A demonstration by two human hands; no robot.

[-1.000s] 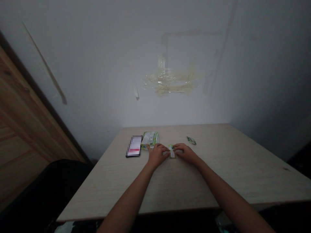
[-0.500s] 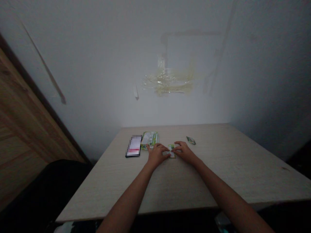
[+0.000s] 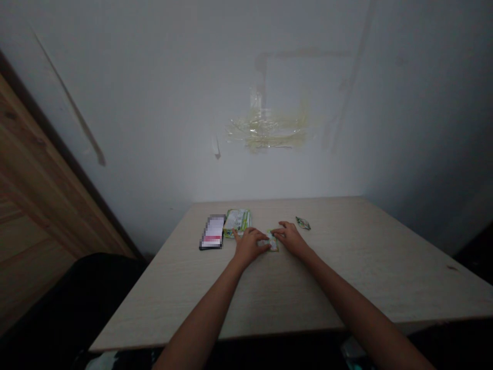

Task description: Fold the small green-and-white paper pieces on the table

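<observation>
A small flat green-and-white packet [image 3: 274, 246] lies on the table between my hands. My left hand [image 3: 248, 247] holds its left edge, thumb and index fingertip against it and the outer fingers spread. From the other side, my right hand [image 3: 291, 239] has its fingertips closed at the packet's upper edge, partly covering it. The print on the packet is too small to read. Just beyond my left hand rests a larger green-and-white printed packet [image 3: 238, 221].
A phone [image 3: 211, 232] with a blurred screen lies left of the larger packet. Another small green packet [image 3: 303, 223] sits to the right, beyond my right hand. The pale wooden table [image 3: 370, 257] meets a wall [image 3: 162, 128] bearing old tape [image 3: 269, 132].
My right hand's fingertips have shifted slightly up along the small packet, uncovering more of it. The left hand stays in place.
</observation>
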